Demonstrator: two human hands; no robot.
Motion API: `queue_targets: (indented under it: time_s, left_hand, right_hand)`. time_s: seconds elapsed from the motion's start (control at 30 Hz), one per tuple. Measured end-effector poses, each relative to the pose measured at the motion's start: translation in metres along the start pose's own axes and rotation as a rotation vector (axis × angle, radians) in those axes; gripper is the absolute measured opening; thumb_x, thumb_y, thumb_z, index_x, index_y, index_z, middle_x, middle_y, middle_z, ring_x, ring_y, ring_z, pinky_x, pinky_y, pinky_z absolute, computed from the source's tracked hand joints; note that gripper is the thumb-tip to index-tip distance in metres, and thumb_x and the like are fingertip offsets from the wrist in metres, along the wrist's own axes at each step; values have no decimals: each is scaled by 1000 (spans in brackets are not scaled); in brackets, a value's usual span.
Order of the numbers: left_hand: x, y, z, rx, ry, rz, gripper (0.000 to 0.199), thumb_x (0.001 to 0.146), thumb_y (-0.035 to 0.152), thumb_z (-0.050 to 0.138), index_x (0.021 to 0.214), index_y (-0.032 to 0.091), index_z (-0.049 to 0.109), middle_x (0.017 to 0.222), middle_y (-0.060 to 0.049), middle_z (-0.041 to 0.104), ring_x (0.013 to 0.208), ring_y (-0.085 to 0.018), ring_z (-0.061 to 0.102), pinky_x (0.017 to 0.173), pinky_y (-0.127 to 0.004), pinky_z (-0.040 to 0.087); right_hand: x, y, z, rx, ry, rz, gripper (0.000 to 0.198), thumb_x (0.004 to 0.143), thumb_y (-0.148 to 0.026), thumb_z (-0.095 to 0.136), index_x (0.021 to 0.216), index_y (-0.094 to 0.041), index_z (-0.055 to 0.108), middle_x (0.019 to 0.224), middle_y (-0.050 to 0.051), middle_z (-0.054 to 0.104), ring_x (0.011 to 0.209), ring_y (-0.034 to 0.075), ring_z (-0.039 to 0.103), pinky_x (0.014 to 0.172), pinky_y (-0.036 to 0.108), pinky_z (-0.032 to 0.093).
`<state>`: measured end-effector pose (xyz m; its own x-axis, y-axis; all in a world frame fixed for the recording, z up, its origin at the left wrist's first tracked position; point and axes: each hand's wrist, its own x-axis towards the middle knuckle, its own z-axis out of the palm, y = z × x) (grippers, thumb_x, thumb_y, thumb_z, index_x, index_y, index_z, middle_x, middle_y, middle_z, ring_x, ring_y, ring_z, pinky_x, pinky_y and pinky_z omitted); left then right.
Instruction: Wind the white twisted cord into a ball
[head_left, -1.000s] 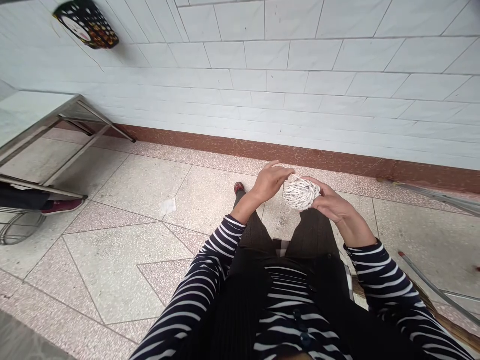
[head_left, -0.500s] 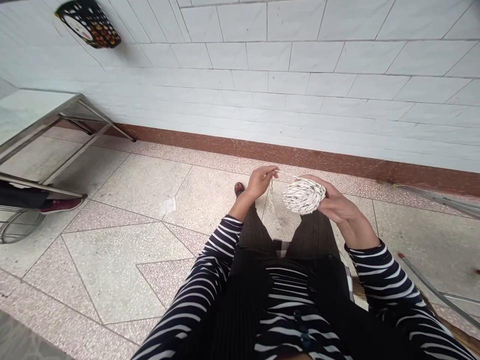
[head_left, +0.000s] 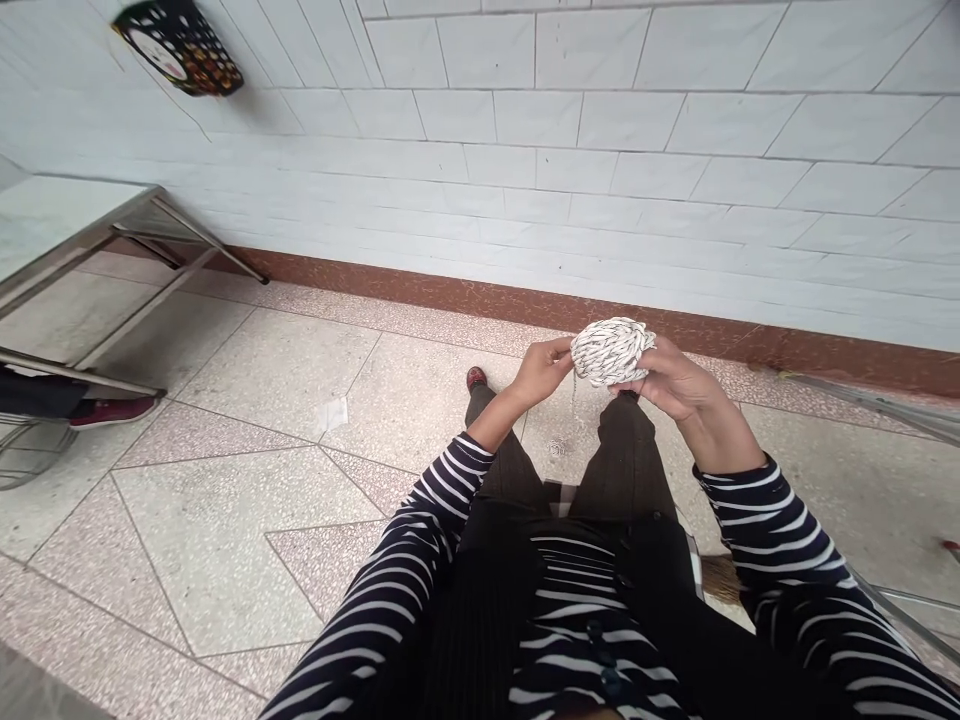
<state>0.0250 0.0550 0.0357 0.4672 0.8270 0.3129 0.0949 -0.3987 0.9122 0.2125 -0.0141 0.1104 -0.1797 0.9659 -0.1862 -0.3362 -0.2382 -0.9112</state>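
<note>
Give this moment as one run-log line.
right grip: holds white cord bundle, right side | left grip: pinched at bundle's left edge | thin strand: hanging below bundle | small coil: lower down

- At three o'clock on the white bundle [head_left: 611, 350], we find the right hand's [head_left: 681, 385] fingers partly hidden.
- At its nine o'clock, we cannot tell whether the left hand [head_left: 541, 372] pinches bundle or strand [head_left: 575, 400].
- At six o'clock from that hand, the small coil [head_left: 556, 448] is too small for us to make out.
- At ten o'clock, the dark patterned item's [head_left: 180, 48] print looks blurred to us.
- At nine, the left edge cuts off another person's trouser leg [head_left: 37, 394].
- At four, we see brown bristles [head_left: 718, 577] partly hidden.
</note>
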Motion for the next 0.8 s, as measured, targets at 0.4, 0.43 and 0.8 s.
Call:
queue_targets:
  time_s: [0.4, 0.43, 0.8]
  left_hand:
    - [-63, 2, 7, 209, -301, -83, 36, 97, 34, 47, 72, 17, 65, 81, -1, 69, 81, -15, 64, 80, -26, 47]
    - [-61, 9, 4, 252, -290, -45, 35, 98, 34, 47, 73, 17, 66, 79, -1, 69, 79, -15, 64, 85, -28, 47]
    - [-19, 4, -19, 588, -96, 268, 24, 99, 22, 46, 98, 19, 70, 97, -5, 72, 100, -17, 65, 116, -46, 30]
  right_hand:
    - [30, 10, -23, -641, 515, -411, 60, 56, -34, 84, 108, -23, 55, 104, 7, 64, 92, 28, 63, 70, 43, 57]
    - [36, 19, -27, -766, 567, -395, 61, 55, -35, 84, 108, -21, 55, 105, 8, 63, 92, 29, 61, 71, 43, 56]
    - [6, 62, -19, -337, -169, 89, 51, 59, -24, 79, 107, -25, 63, 98, 2, 65, 93, 24, 62, 74, 34, 54]
